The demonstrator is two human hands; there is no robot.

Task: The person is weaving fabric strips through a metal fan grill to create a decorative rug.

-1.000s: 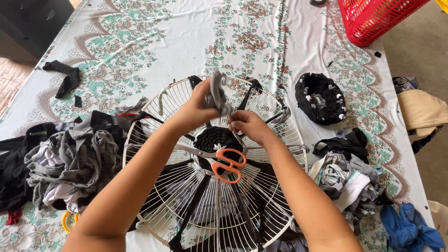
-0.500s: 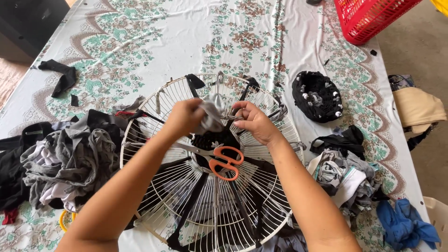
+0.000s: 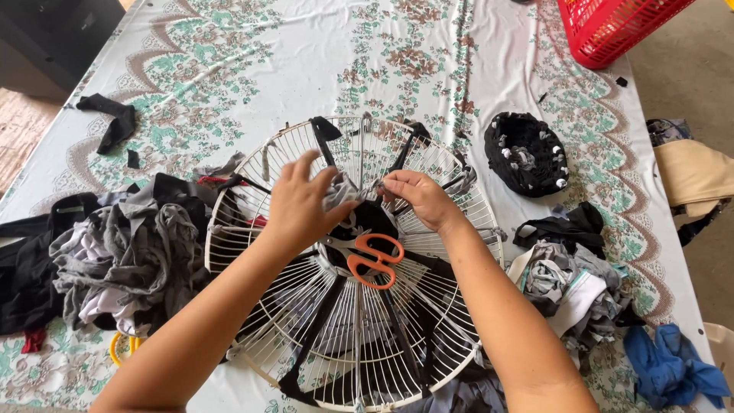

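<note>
One round white wire fan guard point(image 3: 359, 306) lies in the middle of the flowered surface point(image 3: 229, 61). At its center, the left hand point(image 3: 302, 203) and right hand point(image 3: 417, 197) each pinch one grey cloth strip point(image 3: 342, 190) with closed fingers. One pair of orange scissors point(image 3: 371, 258) rests on the guard. One red basket point(image 3: 612, 27) sits at one o'clock; I cannot tell what is inside. One black woven bowl point(image 3: 526, 153) is at two o'clock.

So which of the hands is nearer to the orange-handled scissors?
Right, narrowly. The right hand sits just above the scissors, pinching a grey cloth strip; the left hand grips that strip up and to their left.
</note>
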